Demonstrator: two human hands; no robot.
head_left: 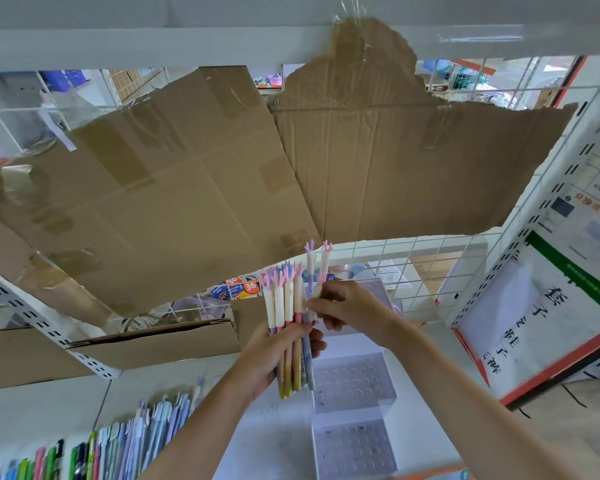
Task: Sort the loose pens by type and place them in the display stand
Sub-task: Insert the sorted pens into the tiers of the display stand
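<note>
I'm looking down over both arms, and my left hand (274, 355) has its fingers curled round a bunch of pens (288, 327), held about upright in front of the cardboard sheet (187, 188). Their long axis runs bottom to top of the view, antler-shaped caps up, yellowish and pale purple ends pointing down past the heel of the hand. My right hand (347, 310) comes in from the right, fingers bent, pinching two more antler pens (317, 268) just beside the bunch; these stand taller, tilted slightly, caps also up. How much of their barrels the fingers cover I cannot tell, since the hand hides the lower ends. Below the hands sits the clear display stand (354, 407), tiered, with rows of round holes; its edges are faint against the white shelf (281, 441) and I can't make out whether any hole holds a pen. At bottom left, loose pens (118, 441) lie side by side in a fan, pointing up and to the right, green, blue and lilac ones, cut off by the frame edge. A printed notice (520, 317) hangs on the right, its text partly blurred. Goods behind the wire grid (413, 258) are too blurred to identify.
</note>
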